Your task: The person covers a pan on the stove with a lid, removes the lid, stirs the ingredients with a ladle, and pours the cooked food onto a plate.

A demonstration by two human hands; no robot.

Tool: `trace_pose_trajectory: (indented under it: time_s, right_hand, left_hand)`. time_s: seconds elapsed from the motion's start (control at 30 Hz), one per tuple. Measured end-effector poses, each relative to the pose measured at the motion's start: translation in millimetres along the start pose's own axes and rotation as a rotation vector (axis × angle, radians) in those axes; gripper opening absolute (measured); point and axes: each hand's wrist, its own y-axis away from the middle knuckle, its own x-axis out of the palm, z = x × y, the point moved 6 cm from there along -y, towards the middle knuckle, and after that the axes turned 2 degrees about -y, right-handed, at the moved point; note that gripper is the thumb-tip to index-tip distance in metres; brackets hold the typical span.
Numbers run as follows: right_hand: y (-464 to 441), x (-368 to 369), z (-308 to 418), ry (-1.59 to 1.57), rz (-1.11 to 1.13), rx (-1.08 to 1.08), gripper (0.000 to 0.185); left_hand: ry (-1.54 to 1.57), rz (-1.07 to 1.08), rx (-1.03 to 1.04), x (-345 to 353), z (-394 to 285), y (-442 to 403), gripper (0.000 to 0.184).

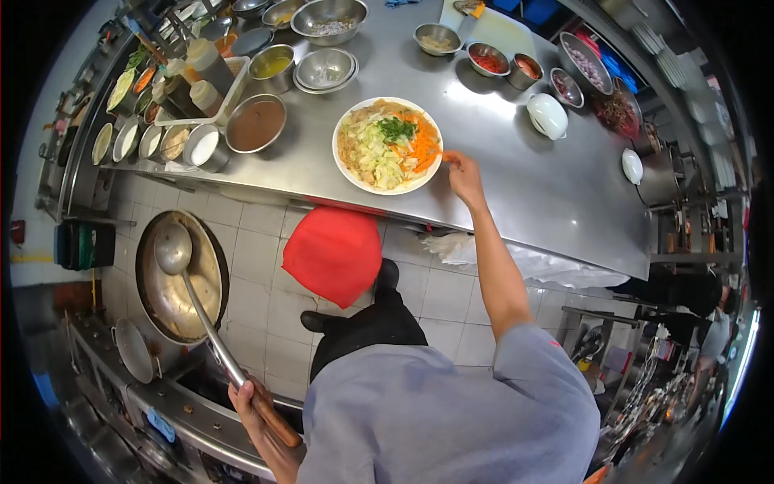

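My left hand (254, 403) is wrapped round the handle of a metal ladle (172, 248). The ladle's bowl rests inside a wok (205, 282), which is tilted above the floor with food residue inside. A handle from the wok seems to run beside the ladle's into the same hand, though the overlap hides this. On the steel counter, my right hand (465, 179) has its fingers closed at the right rim of a white plate (345, 168). Piled on it are shredded carrot (425, 152), chopped pale green cabbage (367, 133) and green herbs (397, 129).
Left of the plate stand a bowl of brown sauce (256, 123), stacked metal bowls (326, 71) and a basket of bottles (234, 105). Farther right are a bowl of red pieces (488, 60) and a white lidded dish (548, 117). A red stool (334, 254) stands beside the counter.
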Motion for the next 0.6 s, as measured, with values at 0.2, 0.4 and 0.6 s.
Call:
trace_pose_trajectory:
  time_s: [0.2,0.4,0.6]
  right_hand:
    - [44,35,22,0.118,-0.304,0.162,0.033]
    - [43,128,16,-0.958,-0.019,0.433,0.043]
    - [55,157,8,-1.159,-0.272,0.465,0.043]
  left_hand:
    - [0.149,-0.098,0.02,-94,5,-3,0.034]
    - [0.171,-0.219,0.023,-196,6,6,0.033]
    - [0.064,-0.278,0.02,-246,-10,30,0.037]
